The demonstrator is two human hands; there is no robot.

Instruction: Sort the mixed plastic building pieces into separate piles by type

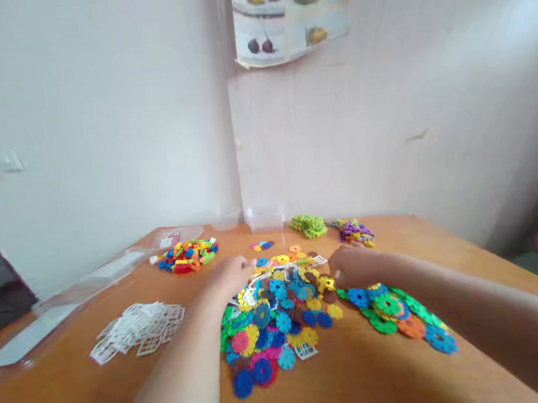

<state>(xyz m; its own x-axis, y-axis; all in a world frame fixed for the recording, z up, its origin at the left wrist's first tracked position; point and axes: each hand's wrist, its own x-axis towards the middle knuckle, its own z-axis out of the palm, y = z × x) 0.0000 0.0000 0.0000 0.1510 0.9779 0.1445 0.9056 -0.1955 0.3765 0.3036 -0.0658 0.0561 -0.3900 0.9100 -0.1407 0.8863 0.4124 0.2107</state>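
Flanking disc pile: left hand, right hand, fingers curled, any grasp impossible to tell.
Disc pile: mid-worktop, mixed colours, some white lattice pieces among them. Risk, as judged: a low sweep of the right forearm could merge the second disc heap with it. Containers: clear tub, clear box, far edge; contents indiscernible.
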